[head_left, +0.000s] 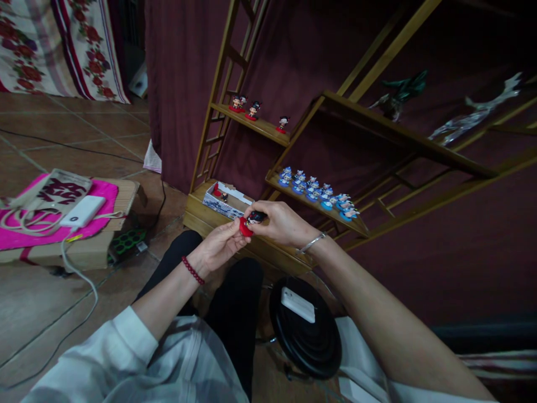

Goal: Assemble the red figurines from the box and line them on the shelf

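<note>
Between my two hands is a small figurine [253,218] with a black top and a red round base. My left hand [220,243] pinches the red base, and my right hand [283,223] grips the dark upper part. Just beyond them a patterned cardboard box [226,202] lies open on the low wooden ledge, with red and dark small pieces inside. Similar red-based figurines [253,111] stand on the upper left shelf [268,131]. Several blue figurines [312,189] are lined up on the shelf to the right of my hands.
At right, a black round stool [306,330] carries a white phone-like object [297,305]. To the left, a cardboard box [126,204] bears a pink sheet, a white power bank [83,211] and a cable. Dark and glassy ornaments [478,109] occupy the higher shelf.
</note>
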The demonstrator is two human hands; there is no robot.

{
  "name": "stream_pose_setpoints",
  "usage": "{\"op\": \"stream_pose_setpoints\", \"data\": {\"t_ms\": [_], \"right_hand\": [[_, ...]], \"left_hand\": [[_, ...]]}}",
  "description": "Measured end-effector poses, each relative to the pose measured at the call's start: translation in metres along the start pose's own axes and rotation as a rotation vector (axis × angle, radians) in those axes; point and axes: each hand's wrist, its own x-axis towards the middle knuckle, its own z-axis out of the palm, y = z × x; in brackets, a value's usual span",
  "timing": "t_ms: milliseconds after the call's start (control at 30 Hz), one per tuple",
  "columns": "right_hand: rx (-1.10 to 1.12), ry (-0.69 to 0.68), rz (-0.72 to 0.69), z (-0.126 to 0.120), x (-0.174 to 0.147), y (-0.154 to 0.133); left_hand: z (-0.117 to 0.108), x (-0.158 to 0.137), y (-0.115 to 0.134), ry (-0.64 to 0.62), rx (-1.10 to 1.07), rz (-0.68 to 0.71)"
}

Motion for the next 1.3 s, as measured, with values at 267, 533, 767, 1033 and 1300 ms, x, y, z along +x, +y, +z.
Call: {"op": "stream_pose_setpoints", "data": {"t_ms": [267,533,767,1033,1300], "right_hand": [[0.019,-0.005,-0.023,0.001,-0.007,-0.001],[0.076,0.075,0.109,0.007,-0.012,0.001],[0.040,0.024,0.108,0.003,-0.010,0.007],[0.249,0.060,0.188,0.003,-0.011,0.015],[0.825,0.152,0.145,0.024,-0.002,0.022]], "left_hand": [[0.002,-0.002,-0.006,-0.004,0.021,-0.002],[0.001,0.001,-0.009,-0.022,0.072,0.079],[0.006,0.003,-0.010,0.031,0.037,0.013],[0.012,0.006,0.002,0.120,-0.101,-0.016],[0.026,0.004,0.023,0.116,-0.085,0.033]]}}
